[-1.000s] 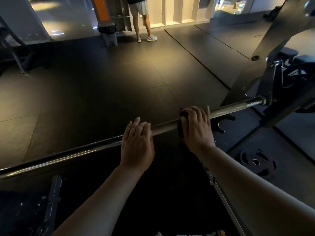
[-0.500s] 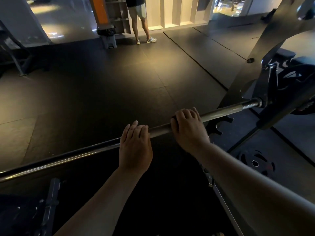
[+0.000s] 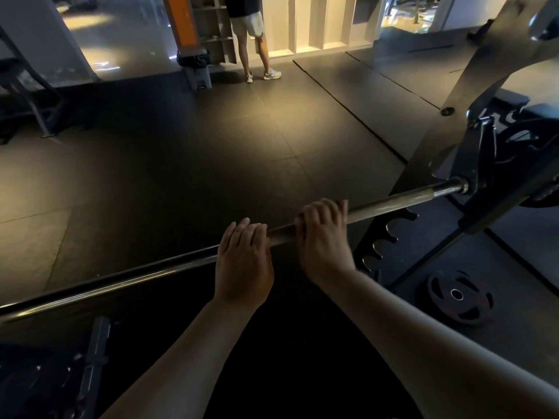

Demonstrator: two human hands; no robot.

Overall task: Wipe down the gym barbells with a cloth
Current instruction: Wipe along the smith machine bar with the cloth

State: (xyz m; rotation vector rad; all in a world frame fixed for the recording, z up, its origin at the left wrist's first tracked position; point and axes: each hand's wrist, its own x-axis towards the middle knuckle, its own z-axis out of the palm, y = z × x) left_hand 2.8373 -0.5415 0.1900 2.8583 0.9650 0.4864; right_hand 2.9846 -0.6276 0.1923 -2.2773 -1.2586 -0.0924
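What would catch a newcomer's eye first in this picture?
The long barbell crosses the frame from lower left to the rack at right, with both hands on it: the left hand lies flat, the right hand curls round it. A weight plate lies on the floor, lower right.

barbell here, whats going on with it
A person is at a barbell that rests in a rack. The right hand grips the bar with curled fingers; no cloth shows, perhaps hidden under it. The left hand rests flat on the bar beside it. A weight plate lies on the floor.
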